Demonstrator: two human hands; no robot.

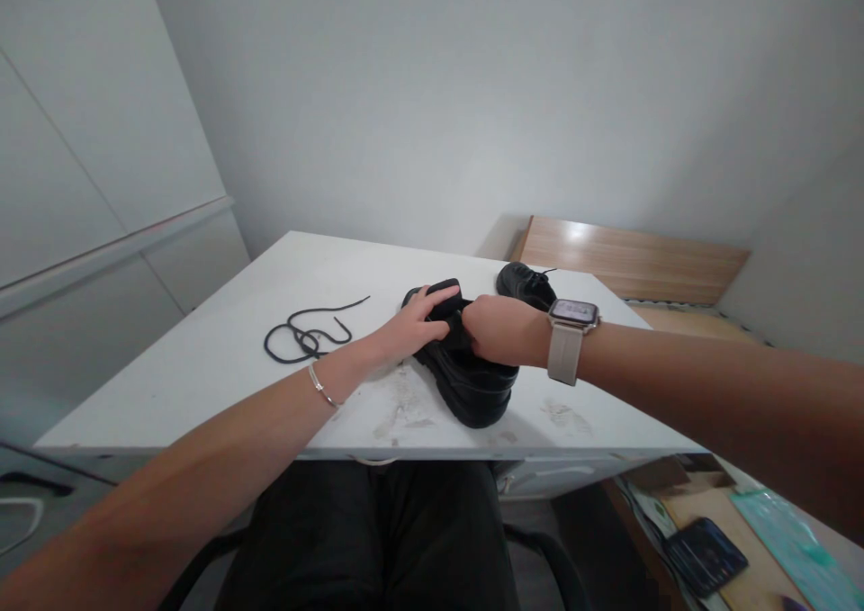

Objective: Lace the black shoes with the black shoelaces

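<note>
A black shoe (469,381) stands on the white table, its heel toward me and its toe pointing away. My left hand (422,323) grips the shoe's upper and tongue area near the front, thumb and fingers bent around it. The fingers of my right hand (499,327) are curled and reach into the shoe's opening, where their tips are hidden. To the left, a loose black shoelace (307,334) lies in loops on the table. A second black shoe (523,283), with a lace in it, sits behind my right wrist.
Dirt smudges mark the white table (202,368) around the shoe. A wooden headboard (627,256) is behind at the right. Below the table's right side, a phone (706,557) lies beside a turquoise plastic packet (789,539). Chair armrests flank my legs.
</note>
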